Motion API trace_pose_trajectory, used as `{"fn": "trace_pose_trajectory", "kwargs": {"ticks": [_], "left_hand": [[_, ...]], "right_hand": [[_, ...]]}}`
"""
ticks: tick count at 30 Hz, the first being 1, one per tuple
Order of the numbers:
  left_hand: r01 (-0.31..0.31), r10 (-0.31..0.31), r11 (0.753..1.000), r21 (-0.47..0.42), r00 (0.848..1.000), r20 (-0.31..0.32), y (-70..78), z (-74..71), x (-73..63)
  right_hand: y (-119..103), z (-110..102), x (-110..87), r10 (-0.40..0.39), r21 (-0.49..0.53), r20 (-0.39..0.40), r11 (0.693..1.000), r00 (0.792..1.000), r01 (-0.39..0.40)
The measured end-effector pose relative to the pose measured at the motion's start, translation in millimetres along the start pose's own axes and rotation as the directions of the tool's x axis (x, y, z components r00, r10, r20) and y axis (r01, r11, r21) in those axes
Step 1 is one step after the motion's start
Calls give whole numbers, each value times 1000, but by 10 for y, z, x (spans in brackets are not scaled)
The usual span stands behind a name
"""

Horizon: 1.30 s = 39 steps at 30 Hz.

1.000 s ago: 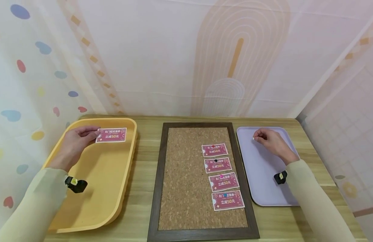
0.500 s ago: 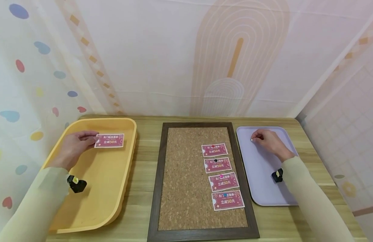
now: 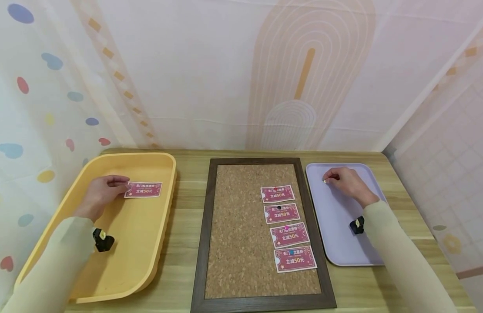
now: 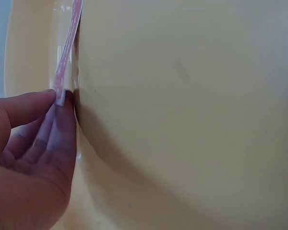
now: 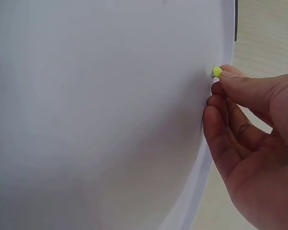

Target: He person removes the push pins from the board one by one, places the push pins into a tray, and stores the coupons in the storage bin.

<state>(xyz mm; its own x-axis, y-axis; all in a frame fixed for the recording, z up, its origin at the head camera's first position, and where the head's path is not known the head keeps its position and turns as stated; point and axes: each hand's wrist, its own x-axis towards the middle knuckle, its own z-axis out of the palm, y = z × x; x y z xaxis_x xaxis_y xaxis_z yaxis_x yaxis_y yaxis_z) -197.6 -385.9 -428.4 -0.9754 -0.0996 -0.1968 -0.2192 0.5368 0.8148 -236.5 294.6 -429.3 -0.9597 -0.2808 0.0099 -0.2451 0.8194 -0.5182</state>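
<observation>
Over the yellow tub (image 3: pixel 128 256), my left hand (image 3: pixel 102 193) pinches the left end of a pink paper coupon (image 3: pixel 145 190) between thumb and fingers. Seen nearly edge-on in the left wrist view, the coupon (image 4: pixel 65 64) has its lower corner at the fingertips (image 4: pixel 48 98). My right hand (image 3: pixel 347 184) is over the lilac tray (image 3: pixel 339 239) at the right. Its thumb and index finger pinch a small yellow thumbtack (image 5: pixel 217 72), with the other fingers curled below near the tray's edge.
Between the two containers lies a cork board (image 3: pixel 237 234) with a dark wooden frame (image 3: pixel 202 243). Several matching coupons (image 3: pixel 290 235) are pinned in a column on its right side, each with a coloured tack. A patterned curtain (image 3: pixel 202 78) hangs behind the wooden table (image 3: pixel 179 243).
My left hand has lowered the coupon a little toward the near side of the tub. My right hand has shifted slightly left with the thumbtack. The pinned coupons have stayed put.
</observation>
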Motion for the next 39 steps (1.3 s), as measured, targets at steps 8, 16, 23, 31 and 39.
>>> {"fn": "trace_pose_trajectory", "kwargs": {"ticks": [8,16,23,31,39], "left_hand": [[-84,96,968,237,995,-39,223,22,-114],[-260,295,941,216,944,-150,884,370,-383],[-466,508,855,230,842,-182,1349,721,-607],[-601,613,790,121,773,-163,1744,1155,-847],[-631,622,775,-17,768,-152,1900,1589,-907]], "right_hand": [[-79,-38,-60,-18,22,-19,1000,1000,19],[-263,-75,-163,-50,52,-69,997,996,54],[-445,-14,-222,-95,80,-121,991,988,105],[-659,61,-240,-124,141,-150,979,981,146],[-874,115,-205,-142,176,-121,971,982,162]]}}
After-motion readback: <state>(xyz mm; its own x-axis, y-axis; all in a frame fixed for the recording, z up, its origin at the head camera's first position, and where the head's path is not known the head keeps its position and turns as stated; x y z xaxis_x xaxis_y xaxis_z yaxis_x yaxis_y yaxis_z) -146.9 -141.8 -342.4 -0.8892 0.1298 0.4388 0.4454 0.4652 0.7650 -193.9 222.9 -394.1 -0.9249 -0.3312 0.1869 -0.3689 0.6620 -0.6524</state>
